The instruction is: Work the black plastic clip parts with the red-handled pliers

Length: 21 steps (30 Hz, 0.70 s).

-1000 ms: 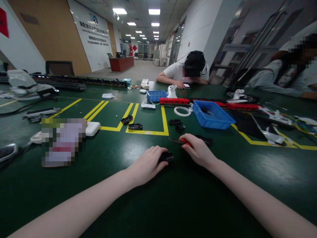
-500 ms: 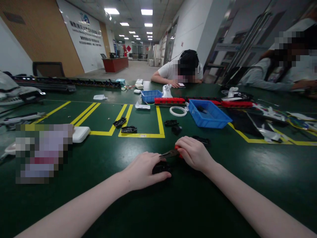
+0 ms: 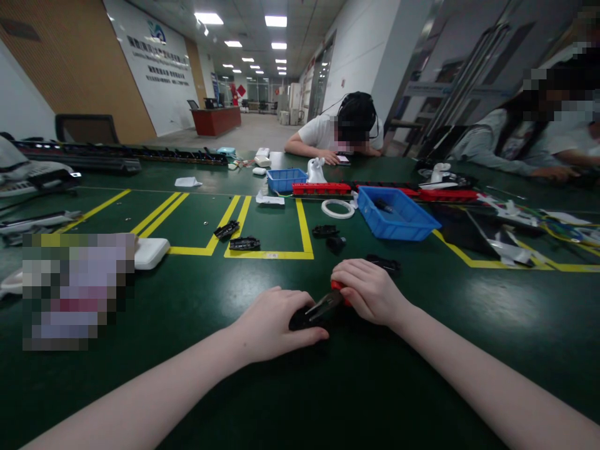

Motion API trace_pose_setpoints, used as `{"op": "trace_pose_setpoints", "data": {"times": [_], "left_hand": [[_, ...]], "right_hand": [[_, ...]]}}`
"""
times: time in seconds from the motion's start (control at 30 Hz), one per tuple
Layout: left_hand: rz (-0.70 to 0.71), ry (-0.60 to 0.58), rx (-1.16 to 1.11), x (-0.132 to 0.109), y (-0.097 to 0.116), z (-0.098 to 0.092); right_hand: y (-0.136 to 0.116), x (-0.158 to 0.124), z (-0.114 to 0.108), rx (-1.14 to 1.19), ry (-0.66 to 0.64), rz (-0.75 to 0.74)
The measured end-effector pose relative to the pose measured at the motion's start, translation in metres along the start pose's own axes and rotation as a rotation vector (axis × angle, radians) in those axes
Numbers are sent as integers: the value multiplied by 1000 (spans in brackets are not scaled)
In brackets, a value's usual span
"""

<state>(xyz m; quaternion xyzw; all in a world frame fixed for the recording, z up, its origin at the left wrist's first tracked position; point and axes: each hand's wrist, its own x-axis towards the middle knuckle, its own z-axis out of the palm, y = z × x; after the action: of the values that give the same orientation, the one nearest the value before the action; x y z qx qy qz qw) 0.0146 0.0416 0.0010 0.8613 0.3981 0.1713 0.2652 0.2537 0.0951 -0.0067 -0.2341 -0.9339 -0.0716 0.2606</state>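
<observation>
My right hand (image 3: 368, 289) is closed round the red handles of a pair of pliers (image 3: 323, 305). The jaws point left and reach the black plastic part (image 3: 300, 319) in my left hand. My left hand (image 3: 276, 325) curls round that part, fingers behind it and thumb along its near side, low over the green table. Much of the part is hidden by the fingers and the pliers. Just beyond my right hand lies a similar dark piece (image 3: 383, 264). A small black round piece (image 3: 335, 243) and a black part (image 3: 325, 231) are farther back.
Two more black parts, one on the yellow tape (image 3: 244, 244) and one left of it (image 3: 227, 230), lie on the table. A blue bin (image 3: 398, 219) stands right of a white ring (image 3: 338, 209). A white box (image 3: 152, 253) is at left. A person (image 3: 344, 128) leans on the far side.
The pliers' jaws have swung downward from above my left fingers onto the black part, and look spread wider. Both hands stay in nearly the same place.
</observation>
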Motion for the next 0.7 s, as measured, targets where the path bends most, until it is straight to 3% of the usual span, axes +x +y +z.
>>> {"op": "trace_pose_setpoints", "data": {"times": [0.4, 0.7], "left_hand": [[25, 8, 3, 0, -3, 2], [50, 33, 27, -1, -6, 3]], "right_hand": [[1, -1, 2, 15, -22, -46], [-6, 0, 1, -10, -66, 12]]}}
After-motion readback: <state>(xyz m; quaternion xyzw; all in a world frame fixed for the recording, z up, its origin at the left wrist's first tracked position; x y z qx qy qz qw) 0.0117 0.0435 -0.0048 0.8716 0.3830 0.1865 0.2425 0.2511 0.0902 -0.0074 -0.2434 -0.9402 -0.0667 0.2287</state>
